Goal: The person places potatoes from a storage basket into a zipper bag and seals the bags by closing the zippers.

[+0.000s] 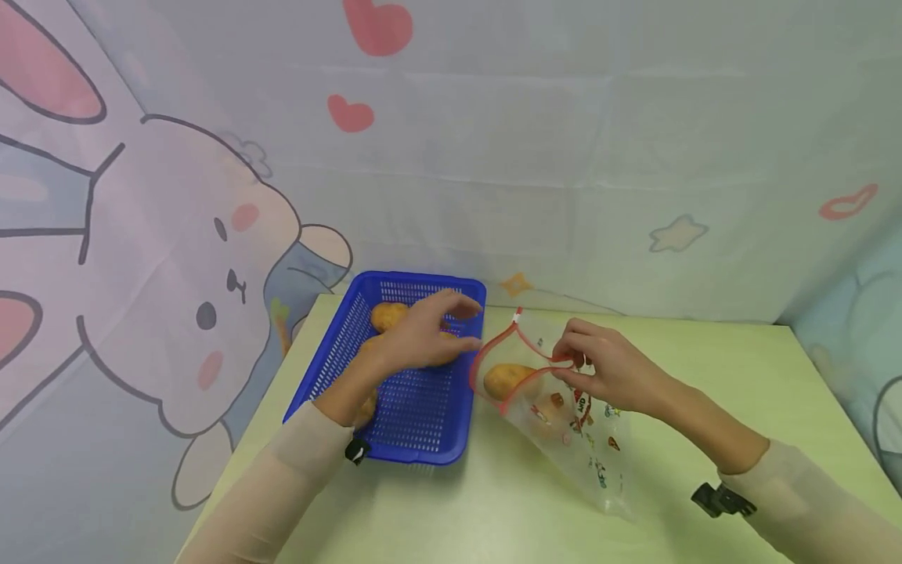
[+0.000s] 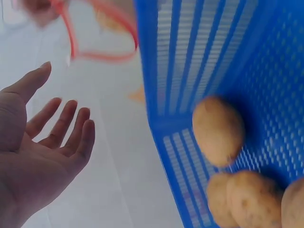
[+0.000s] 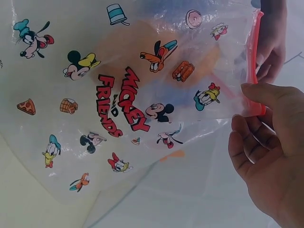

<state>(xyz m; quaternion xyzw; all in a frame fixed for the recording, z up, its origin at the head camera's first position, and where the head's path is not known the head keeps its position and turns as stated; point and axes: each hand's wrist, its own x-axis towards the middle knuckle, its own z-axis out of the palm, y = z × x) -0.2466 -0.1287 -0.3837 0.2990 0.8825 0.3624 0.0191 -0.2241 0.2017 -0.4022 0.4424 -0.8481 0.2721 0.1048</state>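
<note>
My right hand point(image 1: 599, 364) pinches the red zip edge of a clear zip bag point(image 3: 156, 142) printed with cartoon figures. The bag's mouth gapes toward the basket, and a potato point(image 1: 506, 381) shows just inside it; another rounded shape shows through the printed film. My left hand point(image 1: 423, 333) is over the blue basket point(image 1: 461, 423), fingers spread and bent with nothing between them. In the left wrist view its palm point(image 2: 42, 166) faces up beside the basket wall. Several potatoes point(image 2: 218, 130) lie in the basket, partly hidden by my left hand and forearm in the head view.
Basket and bag are side by side on a pale green table point(image 1: 395, 517). Behind the table hangs a cloth backdrop point(image 1: 493, 157) with a rabbit drawing and hearts. Black buckled straps point(image 1: 723, 500) sit at both sleeves.
</note>
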